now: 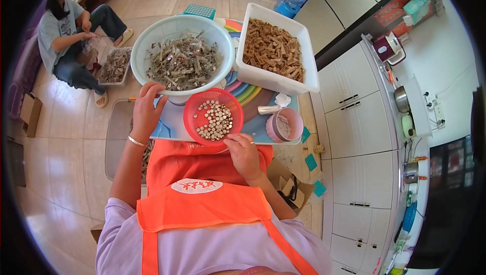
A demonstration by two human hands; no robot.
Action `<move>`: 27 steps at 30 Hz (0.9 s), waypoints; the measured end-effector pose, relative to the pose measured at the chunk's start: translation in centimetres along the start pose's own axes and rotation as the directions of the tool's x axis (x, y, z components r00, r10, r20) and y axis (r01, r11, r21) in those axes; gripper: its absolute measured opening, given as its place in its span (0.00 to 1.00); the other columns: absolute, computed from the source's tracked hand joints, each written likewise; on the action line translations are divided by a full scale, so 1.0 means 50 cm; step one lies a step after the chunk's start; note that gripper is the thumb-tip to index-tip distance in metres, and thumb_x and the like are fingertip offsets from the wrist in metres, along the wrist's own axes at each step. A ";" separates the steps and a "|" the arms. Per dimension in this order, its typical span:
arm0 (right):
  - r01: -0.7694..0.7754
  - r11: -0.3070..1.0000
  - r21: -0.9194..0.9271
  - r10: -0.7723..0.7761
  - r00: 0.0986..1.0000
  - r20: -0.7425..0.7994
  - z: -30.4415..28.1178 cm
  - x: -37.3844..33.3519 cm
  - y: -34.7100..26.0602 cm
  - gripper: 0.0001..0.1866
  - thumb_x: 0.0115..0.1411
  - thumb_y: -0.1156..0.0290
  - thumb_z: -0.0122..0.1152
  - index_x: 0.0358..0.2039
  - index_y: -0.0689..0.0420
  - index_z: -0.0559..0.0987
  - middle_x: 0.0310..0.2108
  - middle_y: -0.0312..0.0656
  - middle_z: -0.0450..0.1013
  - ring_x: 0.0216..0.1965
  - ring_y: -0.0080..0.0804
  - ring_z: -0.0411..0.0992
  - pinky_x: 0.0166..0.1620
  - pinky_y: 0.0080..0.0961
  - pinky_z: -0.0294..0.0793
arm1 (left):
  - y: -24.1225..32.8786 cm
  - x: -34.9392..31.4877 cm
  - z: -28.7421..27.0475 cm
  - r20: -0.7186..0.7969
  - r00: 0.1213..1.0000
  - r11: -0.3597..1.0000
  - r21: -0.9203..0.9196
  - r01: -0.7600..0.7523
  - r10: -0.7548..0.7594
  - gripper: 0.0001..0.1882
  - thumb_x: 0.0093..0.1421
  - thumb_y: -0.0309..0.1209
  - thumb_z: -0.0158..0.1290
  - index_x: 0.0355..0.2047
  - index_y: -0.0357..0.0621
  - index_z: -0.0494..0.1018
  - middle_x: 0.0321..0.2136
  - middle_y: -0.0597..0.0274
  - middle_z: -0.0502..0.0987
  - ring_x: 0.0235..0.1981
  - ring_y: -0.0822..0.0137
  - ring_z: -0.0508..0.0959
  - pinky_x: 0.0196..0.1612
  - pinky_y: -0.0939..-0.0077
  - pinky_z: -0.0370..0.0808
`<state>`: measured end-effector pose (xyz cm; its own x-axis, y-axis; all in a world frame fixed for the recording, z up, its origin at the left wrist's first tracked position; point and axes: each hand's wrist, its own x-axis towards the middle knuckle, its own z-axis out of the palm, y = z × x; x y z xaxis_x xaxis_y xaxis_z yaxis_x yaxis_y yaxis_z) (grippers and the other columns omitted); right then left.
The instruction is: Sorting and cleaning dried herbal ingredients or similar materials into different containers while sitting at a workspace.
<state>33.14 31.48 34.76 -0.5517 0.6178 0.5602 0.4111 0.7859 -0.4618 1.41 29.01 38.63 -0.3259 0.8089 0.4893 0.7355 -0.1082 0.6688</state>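
Fingers (pixel 152 88) of left hand (pixel 148 107) spread at basin rim (pixel 177 92), right hand's (pixel 244 154) unclear at basket edge (pixel 188 123), well apart

A lilac top (pixel 117 237) was worn under an orange apron (pixel 202 210) with straps (pixel 150 252) and a white, red-marked oval (pixel 196 186); a silvery bracelet (pixel 136 141) was worn on the left wrist (pixel 141 132), a gold-coloured ring (pixel 251 142) on the right hand (pixel 243 154).

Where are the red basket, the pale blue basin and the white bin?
Red basket (pixel 237 115): head view, on its bare right inner wall.
Pale blue basin (pixel 174 24): head view, on its far inner wall.
White bin (pixel 263 78): head view, on its near wall.
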 end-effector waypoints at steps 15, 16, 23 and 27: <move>-0.139 0.960 -0.241 0.156 0.986 0.055 -0.130 0.302 0.245 0.22 0.60 0.54 0.62 0.45 0.60 0.78 0.43 0.50 0.77 0.46 0.51 0.74 0.51 0.43 0.71 | 0.028 -0.121 0.098 -0.159 0.987 0.999 -0.047 -0.028 0.021 0.16 0.60 0.19 0.52 0.49 0.39 0.70 0.49 0.52 0.73 0.29 0.63 0.77 0.36 0.71 0.75; -0.191 0.968 -0.163 0.209 0.973 0.100 -0.132 0.312 0.251 0.21 0.60 0.54 0.61 0.43 0.59 0.80 0.40 0.49 0.78 0.44 0.51 0.75 0.49 0.43 0.72 | 0.025 -0.136 0.102 -0.135 0.991 0.997 -0.072 -0.013 0.004 0.16 0.60 0.20 0.52 0.49 0.39 0.70 0.49 0.52 0.73 0.30 0.63 0.77 0.37 0.71 0.75; -0.160 0.984 -0.072 0.167 0.980 0.104 -0.131 0.306 0.267 0.18 0.61 0.56 0.60 0.27 0.61 0.78 0.25 0.47 0.74 0.30 0.48 0.73 0.34 0.41 0.70 | -0.005 -0.177 0.105 -0.057 0.991 0.992 -0.025 0.121 -0.122 0.13 0.61 0.22 0.51 0.47 0.39 0.71 0.47 0.52 0.73 0.34 0.59 0.78 0.40 0.68 0.75; -0.180 0.982 -0.051 0.186 0.966 0.181 -0.142 0.309 0.264 0.21 0.61 0.55 0.61 0.25 0.62 0.76 0.23 0.47 0.72 0.28 0.47 0.71 0.33 0.42 0.68 | 0.003 -0.171 0.103 -0.023 0.993 0.993 -0.036 0.112 -0.113 0.12 0.61 0.23 0.51 0.46 0.39 0.72 0.46 0.52 0.74 0.35 0.56 0.78 0.40 0.67 0.75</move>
<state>35.18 51.57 42.21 -0.5879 0.7385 0.3302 0.5401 0.6622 -0.5195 7.36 25.08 31.65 -0.4205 0.8027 0.4230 0.6725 -0.0373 0.7392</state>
